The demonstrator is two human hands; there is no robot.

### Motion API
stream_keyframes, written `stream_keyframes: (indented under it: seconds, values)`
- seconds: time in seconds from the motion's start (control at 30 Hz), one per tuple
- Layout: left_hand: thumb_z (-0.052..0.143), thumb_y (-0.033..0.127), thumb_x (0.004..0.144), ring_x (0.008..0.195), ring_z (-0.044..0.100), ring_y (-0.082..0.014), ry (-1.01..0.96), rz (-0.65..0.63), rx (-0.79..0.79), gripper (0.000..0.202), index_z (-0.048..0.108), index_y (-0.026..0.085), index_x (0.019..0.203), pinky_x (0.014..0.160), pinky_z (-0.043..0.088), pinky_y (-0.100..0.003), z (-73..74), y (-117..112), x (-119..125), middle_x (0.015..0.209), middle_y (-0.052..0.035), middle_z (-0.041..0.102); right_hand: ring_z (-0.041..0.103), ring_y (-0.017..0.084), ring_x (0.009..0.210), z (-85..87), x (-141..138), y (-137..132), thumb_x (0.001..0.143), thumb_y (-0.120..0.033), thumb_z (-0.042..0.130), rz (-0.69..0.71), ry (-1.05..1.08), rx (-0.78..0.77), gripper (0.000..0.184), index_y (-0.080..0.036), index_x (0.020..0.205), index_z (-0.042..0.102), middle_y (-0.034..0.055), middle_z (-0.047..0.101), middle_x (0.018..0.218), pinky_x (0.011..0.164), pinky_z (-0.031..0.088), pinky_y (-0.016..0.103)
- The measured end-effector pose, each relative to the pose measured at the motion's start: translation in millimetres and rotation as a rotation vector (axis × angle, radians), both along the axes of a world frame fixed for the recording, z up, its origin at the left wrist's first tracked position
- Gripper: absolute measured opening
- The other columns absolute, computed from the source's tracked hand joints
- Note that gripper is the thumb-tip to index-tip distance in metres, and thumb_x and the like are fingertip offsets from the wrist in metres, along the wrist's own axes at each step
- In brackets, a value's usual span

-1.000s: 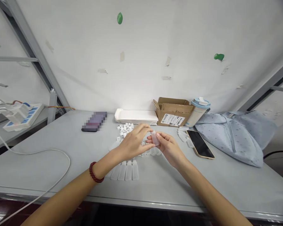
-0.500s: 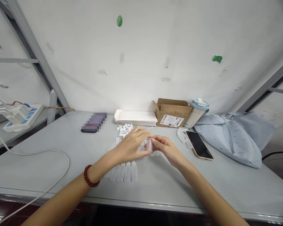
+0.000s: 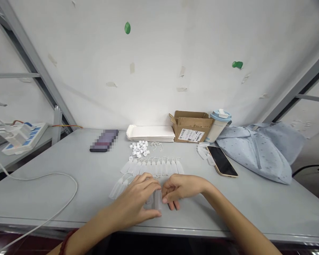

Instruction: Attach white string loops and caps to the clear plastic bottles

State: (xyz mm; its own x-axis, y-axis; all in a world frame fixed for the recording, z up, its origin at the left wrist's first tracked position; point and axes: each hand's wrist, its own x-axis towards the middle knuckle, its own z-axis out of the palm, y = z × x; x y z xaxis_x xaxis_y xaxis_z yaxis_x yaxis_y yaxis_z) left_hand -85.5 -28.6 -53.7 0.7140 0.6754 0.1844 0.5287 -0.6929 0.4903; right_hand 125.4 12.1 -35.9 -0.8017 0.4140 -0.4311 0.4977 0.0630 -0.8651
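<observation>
My left hand (image 3: 136, 200) and my right hand (image 3: 179, 189) meet low over the near part of the grey table (image 3: 255, 209). Both pinch one small translucent plastic bottle (image 3: 157, 200), which lies at the table surface between them. Further back lies a row of several similar small bottles (image 3: 155, 166). A few more bottles (image 3: 118, 187) lie to the left of my left hand. A heap of small white caps (image 3: 139, 148) sits behind the row.
At the back stand a white tray (image 3: 150, 132), an open cardboard box (image 3: 192, 126) and a lidded cup (image 3: 219, 124). A phone (image 3: 223, 161) and a blue cloth bag (image 3: 260, 150) lie right. A dark phone (image 3: 104, 140), white cable (image 3: 42, 177) and power strip (image 3: 18, 136) are left.
Both hands came down and toward me with the small bottle, from above the table's middle to its near part. The row of bottles behind them is now uncovered.
</observation>
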Motion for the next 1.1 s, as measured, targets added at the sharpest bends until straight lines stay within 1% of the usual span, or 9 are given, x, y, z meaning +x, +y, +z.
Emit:
stream_keyframes:
  seconds: [0.1,0.27,0.5,0.6,0.9,1.03,1.1]
  values:
    - [0.071,0.033,0.072,0.105,0.047,-0.0252,0.028,0.014,0.008,0.040,0.055,0.021,0.106,0.087,0.042,-0.038,-1.3,2.4,-1.0,0.105,-0.0058,0.060,0.056,0.007,0.048,-2.7,0.3,2.0,0.078,-0.038,0.062,-0.034,0.004,0.005,0.024,-0.014,0.077,0.061,-0.0025,0.060,0.061,0.054,0.044,0.020]
    - [0.070,0.032,0.073,0.106,0.046,-0.0258,0.057,0.029,0.023,0.035,0.056,0.020,0.103,0.088,0.041,-0.039,-4.1,2.4,-2.3,0.102,-0.0056,0.060,0.055,0.007,0.048,-5.1,0.5,2.6,0.075,-0.035,0.065,-0.063,-0.004,0.000,0.021,-0.014,0.078,0.060,-0.0031,0.060,0.062,0.054,0.044,0.020]
    - [0.066,0.033,0.075,0.105,0.046,-0.0255,0.050,0.031,0.048,0.032,0.056,0.022,0.103,0.087,0.040,-0.039,-6.8,5.1,-2.9,0.102,-0.0056,0.059,0.055,0.007,0.046,-5.1,-0.4,2.2,0.075,-0.038,0.065,-0.084,-0.003,0.028,0.025,-0.014,0.081,0.062,-0.0031,0.060,0.061,0.054,0.044,0.021]
    - [0.067,0.032,0.074,0.105,0.046,-0.0255,0.061,0.033,0.052,0.034,0.055,0.022,0.104,0.087,0.040,-0.039,-7.1,5.4,-3.0,0.103,-0.0056,0.058,0.055,0.007,0.047,-4.7,-0.5,2.1,0.075,-0.038,0.065,-0.092,-0.005,0.033,0.025,-0.014,0.082,0.062,-0.0028,0.060,0.062,0.053,0.044,0.020]
    - [0.064,0.031,0.078,0.108,0.045,-0.0266,0.101,0.031,0.087,0.035,0.052,0.021,0.109,0.089,0.041,-0.040,-3.9,2.1,-2.7,0.108,-0.0068,0.057,0.054,0.006,0.045,-3.0,-1.3,1.9,0.077,-0.033,0.064,-0.098,0.000,0.090,0.022,-0.014,0.087,0.061,-0.0036,0.059,0.062,0.054,0.044,0.020]
    - [0.063,0.029,0.078,0.111,0.043,-0.0267,0.098,0.014,0.108,0.036,0.051,0.021,0.111,0.092,0.040,-0.041,-5.7,0.3,-4.2,0.111,-0.0068,0.056,0.055,0.007,0.046,-3.1,-1.3,2.6,0.076,-0.035,0.064,-0.117,0.013,0.119,0.025,-0.014,0.090,0.062,-0.0030,0.059,0.063,0.055,0.043,0.021]
    - [0.063,0.028,0.078,0.112,0.042,-0.0268,0.105,0.008,0.104,0.036,0.051,0.020,0.111,0.093,0.040,-0.041,-6.2,-1.2,-5.0,0.111,-0.0068,0.056,0.056,0.008,0.047,-2.8,-0.9,2.8,0.076,-0.036,0.064,-0.150,0.025,0.147,0.028,-0.014,0.093,0.061,-0.0027,0.060,0.064,0.054,0.042,0.021]
